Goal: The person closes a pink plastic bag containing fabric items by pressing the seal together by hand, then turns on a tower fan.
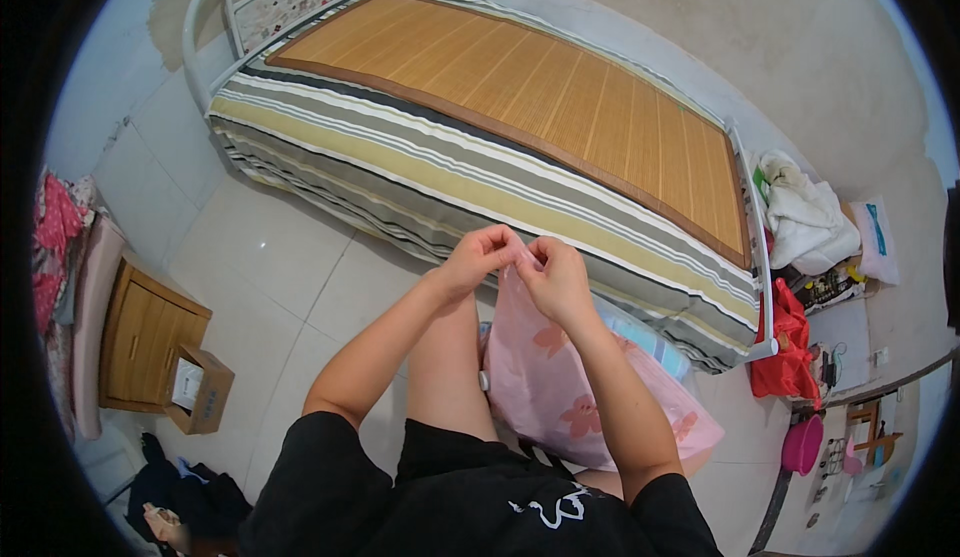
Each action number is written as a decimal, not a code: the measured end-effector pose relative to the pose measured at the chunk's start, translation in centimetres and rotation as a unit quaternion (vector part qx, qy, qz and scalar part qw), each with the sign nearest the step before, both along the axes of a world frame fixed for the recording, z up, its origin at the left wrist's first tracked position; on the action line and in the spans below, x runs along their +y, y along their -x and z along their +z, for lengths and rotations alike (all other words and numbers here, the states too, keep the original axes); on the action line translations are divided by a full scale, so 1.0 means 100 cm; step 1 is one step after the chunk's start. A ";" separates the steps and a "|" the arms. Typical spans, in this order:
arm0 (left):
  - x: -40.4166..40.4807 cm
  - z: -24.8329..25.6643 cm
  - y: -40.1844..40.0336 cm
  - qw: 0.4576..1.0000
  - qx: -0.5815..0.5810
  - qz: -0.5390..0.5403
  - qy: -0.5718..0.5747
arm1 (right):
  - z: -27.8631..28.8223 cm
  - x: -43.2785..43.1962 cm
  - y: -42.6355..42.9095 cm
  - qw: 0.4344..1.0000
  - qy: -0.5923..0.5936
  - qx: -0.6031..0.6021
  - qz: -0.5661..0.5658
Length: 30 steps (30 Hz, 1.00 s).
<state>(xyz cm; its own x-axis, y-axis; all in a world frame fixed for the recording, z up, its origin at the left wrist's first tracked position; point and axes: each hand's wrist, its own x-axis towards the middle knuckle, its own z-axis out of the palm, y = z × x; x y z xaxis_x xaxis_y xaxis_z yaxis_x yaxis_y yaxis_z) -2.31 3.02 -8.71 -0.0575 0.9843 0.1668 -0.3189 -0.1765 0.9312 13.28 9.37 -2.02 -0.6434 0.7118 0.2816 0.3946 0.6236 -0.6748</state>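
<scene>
A pink sheet of cloth or plastic (540, 362) with darker pink flower prints hangs from both hands and spreads over my lap to the right. My left hand (484, 258) pinches its top corner between thumb and fingers. Close beside it, nearly touching, my right hand (553, 276) grips the same gathered edge. Whether the pink piece is a bag or a cover, I cannot tell. Behind it shows a blue checked item (649, 343), partly hidden by the pink material and my right forearm.
In front stands a metal-framed bed with a striped sheet (450, 174) and a bamboo mat (517, 99). Leftward are a wooden cabinet (142, 332) and a cardboard box (206, 399). Past the bed's right end lie a red bag (780, 354), white bedding (806, 212) and a magenta basin (802, 444).
</scene>
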 end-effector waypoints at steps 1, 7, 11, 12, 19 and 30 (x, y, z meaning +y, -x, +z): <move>-0.001 0.001 0.000 1.000 0.001 0.001 0.001 | 0.004 -0.001 0.001 0.999 0.031 -0.019 -0.002; 0.000 -0.001 -0.009 0.998 -0.046 0.037 0.036 | 0.006 0.002 -0.002 0.996 0.069 -0.060 -0.012; 0.000 -0.001 -0.013 0.993 -0.071 0.082 0.053 | 0.008 0.006 -0.009 0.992 0.082 -0.099 -0.012; 0.000 -0.001 -0.013 0.990 -0.079 0.096 0.061 | 0.008 0.008 -0.012 0.992 0.083 -0.098 -0.013; -0.002 0.005 -0.017 0.989 -0.073 0.104 0.078 | 0.007 0.011 -0.033 0.984 0.156 -0.085 -0.003; 0.002 -0.001 -0.018 0.984 -0.075 0.134 0.093 | 0.018 0.012 -0.073 0.964 0.250 -0.085 -0.024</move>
<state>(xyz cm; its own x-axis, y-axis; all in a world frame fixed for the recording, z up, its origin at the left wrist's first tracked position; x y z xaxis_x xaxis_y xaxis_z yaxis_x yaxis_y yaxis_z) -0.48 3.25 -8.77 -0.3294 0.9431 -0.0443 -0.4196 -0.1042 0.9017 20.63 10.56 -0.19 -0.6136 0.7609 -0.2109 0.5461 0.2161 -0.8094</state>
